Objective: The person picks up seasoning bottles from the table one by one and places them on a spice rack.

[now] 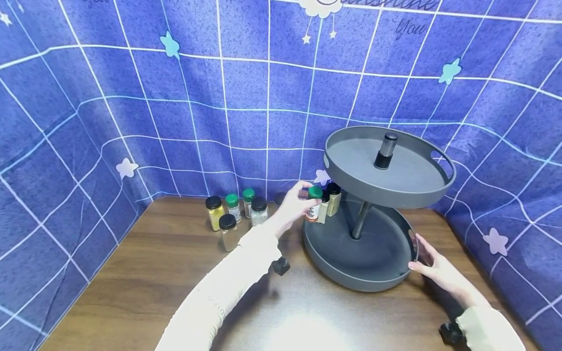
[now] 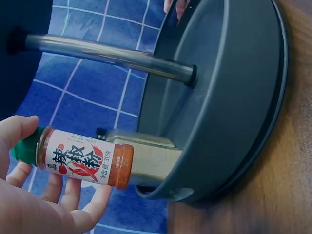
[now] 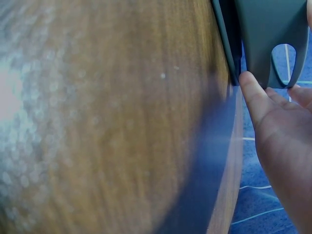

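Note:
My left hand (image 1: 293,207) holds a small spice bottle (image 2: 80,158) with a green cap, a red-and-white label and orange-red powder. Its thumb and fingers are round the cap end, and the bottle is over the left edge of the lower tier of a dark grey two-tier tray (image 1: 327,270). Two black-capped jars of pale powder (image 1: 334,204) stand inside that tier, partly behind the bottle. At the tier's right side my right hand (image 1: 441,273) grips the rim beside the handle cutout, thumb and fingers on either side. In the right wrist view, fingertips (image 3: 247,80) touch the grey wall.
Left of the tray, several spice jars stand grouped on the wooden table (image 1: 175,273): a yellow one (image 1: 215,214), green-capped ones (image 1: 233,207) and black-capped ones (image 1: 229,234). The upper tier (image 1: 391,195) overhangs the lower one around a metal post (image 1: 361,222). A blue cloth (image 1: 246,126) hangs behind.

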Motion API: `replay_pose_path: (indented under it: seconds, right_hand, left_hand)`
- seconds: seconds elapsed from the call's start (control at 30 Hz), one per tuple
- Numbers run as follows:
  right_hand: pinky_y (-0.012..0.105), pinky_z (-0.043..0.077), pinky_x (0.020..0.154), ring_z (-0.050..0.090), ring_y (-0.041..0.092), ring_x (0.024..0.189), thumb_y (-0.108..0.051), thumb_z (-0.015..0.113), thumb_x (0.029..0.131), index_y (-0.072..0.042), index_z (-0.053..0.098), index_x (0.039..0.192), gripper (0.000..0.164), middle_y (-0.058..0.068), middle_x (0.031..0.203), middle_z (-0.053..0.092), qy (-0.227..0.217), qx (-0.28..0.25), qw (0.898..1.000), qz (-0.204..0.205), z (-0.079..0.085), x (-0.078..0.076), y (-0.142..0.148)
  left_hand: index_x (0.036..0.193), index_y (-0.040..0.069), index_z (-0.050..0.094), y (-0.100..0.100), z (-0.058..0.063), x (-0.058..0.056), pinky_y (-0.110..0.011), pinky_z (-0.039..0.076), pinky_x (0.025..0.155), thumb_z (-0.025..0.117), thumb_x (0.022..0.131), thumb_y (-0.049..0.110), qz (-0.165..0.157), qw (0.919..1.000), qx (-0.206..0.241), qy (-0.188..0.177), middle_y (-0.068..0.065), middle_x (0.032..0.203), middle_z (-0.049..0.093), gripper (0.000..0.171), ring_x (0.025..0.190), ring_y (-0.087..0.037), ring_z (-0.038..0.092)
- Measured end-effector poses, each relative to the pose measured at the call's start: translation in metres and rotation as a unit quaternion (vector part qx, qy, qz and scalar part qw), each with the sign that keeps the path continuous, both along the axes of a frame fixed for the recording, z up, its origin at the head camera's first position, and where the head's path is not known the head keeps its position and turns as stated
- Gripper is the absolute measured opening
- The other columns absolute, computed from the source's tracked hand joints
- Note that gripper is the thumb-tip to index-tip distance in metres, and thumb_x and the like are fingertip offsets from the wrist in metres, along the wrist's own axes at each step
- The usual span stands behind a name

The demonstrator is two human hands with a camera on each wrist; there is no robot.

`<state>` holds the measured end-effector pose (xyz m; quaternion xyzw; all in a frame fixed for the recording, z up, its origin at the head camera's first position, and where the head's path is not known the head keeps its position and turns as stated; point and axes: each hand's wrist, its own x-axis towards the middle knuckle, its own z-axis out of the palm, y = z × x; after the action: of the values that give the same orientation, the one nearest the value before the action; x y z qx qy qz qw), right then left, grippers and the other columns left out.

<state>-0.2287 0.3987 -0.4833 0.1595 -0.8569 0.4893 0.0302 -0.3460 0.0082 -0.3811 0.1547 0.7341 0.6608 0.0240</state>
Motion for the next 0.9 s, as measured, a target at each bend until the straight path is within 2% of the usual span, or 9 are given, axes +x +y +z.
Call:
replay_pose_path:
  seconds: [0.3, 0.63, 0.9]
  right_hand:
    - [-0.003, 0.024, 0.091, 0.027, -0.024, 0.115, -0.003, 0.06, 0.09, 0.004, 0.007, 0.148, 0.079, 0.04, 0.144, 0.017, -0.006, 0.002, 1.0, 0.0, 0.001, 0.001, 0.0]
    - [-0.003, 0.025, 0.092, 0.027, -0.023, 0.116, -0.002, 0.059, 0.09, 0.004, 0.007, 0.149, 0.078, 0.04, 0.144, 0.016, -0.012, -0.005, 1.0, 0.004, 0.003, 0.001, -0.002]
    - [-0.002, 0.026, 0.091, 0.029, -0.023, 0.115, -0.001, 0.058, 0.09, 0.005, 0.007, 0.148, 0.077, 0.041, 0.144, 0.015, -0.014, -0.013, 1.0, 0.006, 0.002, 0.001, -0.002]
  left_hand:
    - [0.111, 0.007, 0.056, 0.006, -0.018, -0.006, -0.026, 0.05, 0.065, 0.073, 0.077, 0.003, 0.023, 0.9997, -0.007, 0.008, -0.007, 0.092, 0.059, 0.038, 0.08, -0.014, 0.057]
    - [0.11, 0.003, 0.054, 0.007, -0.034, -0.014, -0.022, 0.048, 0.065, 0.072, 0.076, -0.002, 0.026, 0.9996, 0.005, 0.011, -0.007, 0.086, 0.06, 0.039, 0.072, -0.011, 0.057]
    - [0.106, 0.005, 0.057, 0.006, -0.047, -0.015, -0.023, 0.049, 0.07, 0.075, 0.072, 0.0, 0.05, 0.9977, -0.037, 0.027, -0.008, 0.088, 0.062, 0.039, 0.076, -0.012, 0.057]
